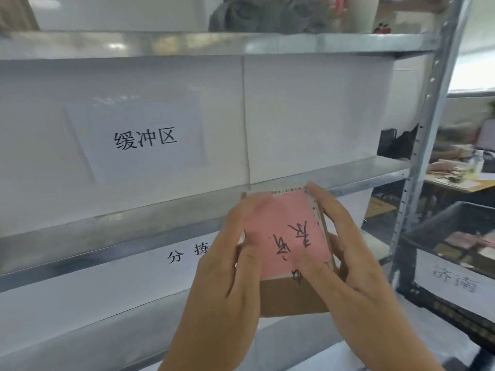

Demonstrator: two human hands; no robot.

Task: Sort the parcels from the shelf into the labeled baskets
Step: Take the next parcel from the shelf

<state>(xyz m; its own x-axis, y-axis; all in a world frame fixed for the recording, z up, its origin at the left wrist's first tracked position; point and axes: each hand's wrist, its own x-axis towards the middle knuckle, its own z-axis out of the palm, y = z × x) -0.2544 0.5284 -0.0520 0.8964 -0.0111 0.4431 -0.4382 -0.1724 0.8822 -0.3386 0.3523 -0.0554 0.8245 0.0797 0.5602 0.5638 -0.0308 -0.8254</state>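
Observation:
A small brown cardboard parcel (pixel 292 298) with a pink label (pixel 281 226) bearing black handwriting is held up in front of the metal shelf (pixel 160 210). My left hand (pixel 227 263) grips its left side, thumb lying over the label's edge. My right hand (pixel 348 253) grips the right side, fingers wrapped along the edge and thumb pressed on the label's lower corner. At the right stands a dark basket (pixel 417 236) with a white paper label (pixel 455 279); several parcels lie inside it.
White boards line the shelf, one carrying a printed paper sign (pixel 144 137), another sign (pixel 184 253) partly hidden behind my left hand. A perforated shelf upright (pixel 417 156) rises at the right. A cluttered desk (pixel 455 178) lies beyond it.

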